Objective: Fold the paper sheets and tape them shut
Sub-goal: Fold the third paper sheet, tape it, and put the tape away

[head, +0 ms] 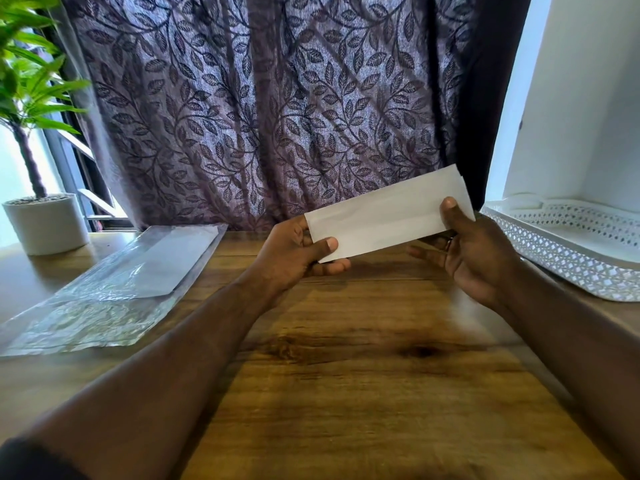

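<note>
Both hands hold a folded paper (388,216) in the air above the worktop (363,393).

The left hand (298,252) has its grip closed on the lower left corner, thumb on top. The right hand (474,252) pinches the right end. Held at both ends the paper is flat, probably to be checked or taped; I see no tape. A plastic bag (104,292) with sheets lies near the left edge, a plant pot (45,225) at the far left corner. A white tray (571,247) at the right edge stands close to the right hand.
</note>
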Motion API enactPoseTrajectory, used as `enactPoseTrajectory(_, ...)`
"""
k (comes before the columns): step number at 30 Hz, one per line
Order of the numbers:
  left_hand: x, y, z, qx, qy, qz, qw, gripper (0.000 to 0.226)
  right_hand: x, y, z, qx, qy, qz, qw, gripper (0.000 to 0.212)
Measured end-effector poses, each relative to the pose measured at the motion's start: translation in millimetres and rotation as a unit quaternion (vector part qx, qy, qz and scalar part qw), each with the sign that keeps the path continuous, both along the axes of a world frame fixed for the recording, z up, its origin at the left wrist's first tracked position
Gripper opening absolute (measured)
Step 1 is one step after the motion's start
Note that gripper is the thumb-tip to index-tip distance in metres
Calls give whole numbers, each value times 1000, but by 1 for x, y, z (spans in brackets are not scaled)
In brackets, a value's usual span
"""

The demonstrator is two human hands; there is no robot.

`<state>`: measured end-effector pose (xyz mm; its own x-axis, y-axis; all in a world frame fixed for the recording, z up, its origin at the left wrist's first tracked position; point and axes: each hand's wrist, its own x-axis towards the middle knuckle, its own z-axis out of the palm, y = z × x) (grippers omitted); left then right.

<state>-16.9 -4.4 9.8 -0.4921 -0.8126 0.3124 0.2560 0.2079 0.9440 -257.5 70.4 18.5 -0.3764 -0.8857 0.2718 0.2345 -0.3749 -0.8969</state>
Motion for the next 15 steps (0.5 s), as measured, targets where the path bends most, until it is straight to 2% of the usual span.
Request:
enactPoseTrajectory(6,9,-5,0,7,-28,22,999,32,-6,2,1,15,8,-8,1000,22)
enactPoseTrajectory(10,15,-13,0,40,-9,68,997,25,-11,1,-3,52,90,6,995,22)
enactPoseTrajectory(12,17,-17,3,66,36,86,994,20,-9,1,-5,70,134,19,988,24)
enactPoseTrajectory(15,15,-17,11,104,178,49,977,17,-1,3,-8,91,185,41,978,27)
